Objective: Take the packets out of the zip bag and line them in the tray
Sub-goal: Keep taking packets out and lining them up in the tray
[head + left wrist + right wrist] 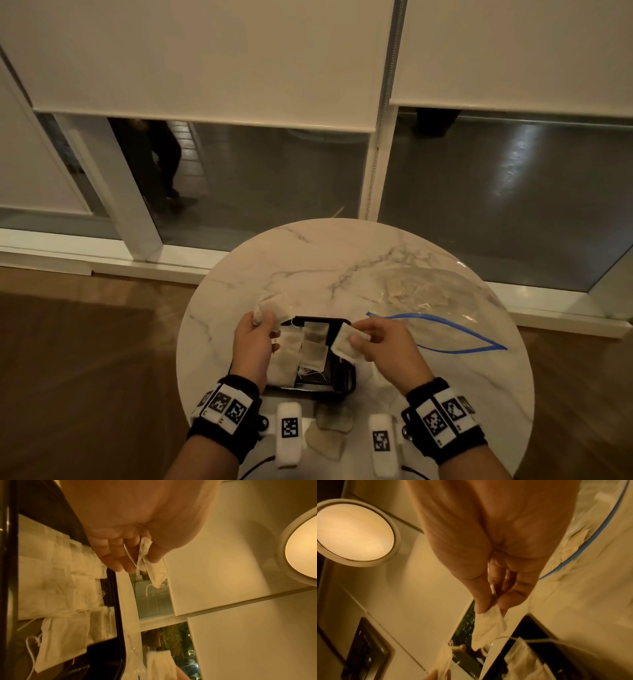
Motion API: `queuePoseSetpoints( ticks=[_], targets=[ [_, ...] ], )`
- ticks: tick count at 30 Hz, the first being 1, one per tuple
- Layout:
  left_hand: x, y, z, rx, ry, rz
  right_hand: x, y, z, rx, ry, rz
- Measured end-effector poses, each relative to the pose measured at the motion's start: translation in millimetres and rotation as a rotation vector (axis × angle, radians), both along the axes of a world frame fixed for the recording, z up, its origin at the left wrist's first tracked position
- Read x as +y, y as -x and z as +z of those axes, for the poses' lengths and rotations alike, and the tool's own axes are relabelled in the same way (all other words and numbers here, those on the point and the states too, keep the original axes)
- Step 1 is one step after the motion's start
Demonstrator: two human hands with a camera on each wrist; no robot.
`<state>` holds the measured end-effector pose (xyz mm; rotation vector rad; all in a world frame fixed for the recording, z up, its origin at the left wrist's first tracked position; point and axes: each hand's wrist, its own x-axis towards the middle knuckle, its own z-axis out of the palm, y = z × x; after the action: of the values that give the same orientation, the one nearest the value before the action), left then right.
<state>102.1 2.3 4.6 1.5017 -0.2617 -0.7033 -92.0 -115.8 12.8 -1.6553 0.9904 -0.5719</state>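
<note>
A black tray (342, 323) sits at the near middle of the round marble table, with several pale packets (313, 346) laid in rows inside it. My left hand (255, 337) hovers over the tray's left side and pinches a crumpled packet (265, 308), which shows as a packet (154, 573) with a string in the left wrist view. My right hand (380, 339) pinches another white packet (346, 341) above the tray's right edge, the same packet (489, 623) hanging from thumb and fingers. The clear zip bag (428, 298) with a blue seal lies open at the right, with packets inside.
A few loose packets (330, 431) lie on the table near its front edge, between my wrists. The marble table (308, 260) stands close to a window with lowered blinds. Wooden floor surrounds it on the left and right.
</note>
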Motion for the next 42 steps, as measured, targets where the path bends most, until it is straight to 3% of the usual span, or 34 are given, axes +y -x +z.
queuePoseSetpoints(
  ticks=[3,9,20,27,42],
  targets=[
    [7,-10,-3,-0.018,-0.01,0.058,5,-29,-5,0.12,0.011,0.078],
    [20,-15,-7,-0.023,-0.057,0.069,2,-73,-20,0.569,0.213,0.202],
    [30,-21,-9,-0.033,-0.071,0.077,4,-103,-17,0.911,0.393,0.204],
    [33,-22,-11,-0.04,-0.076,0.066,4,-111,-28,0.937,0.315,0.145],
    [36,-23,-16,-0.061,-0.068,0.07,2,-106,-47,0.614,0.22,-0.082]
  ],
)
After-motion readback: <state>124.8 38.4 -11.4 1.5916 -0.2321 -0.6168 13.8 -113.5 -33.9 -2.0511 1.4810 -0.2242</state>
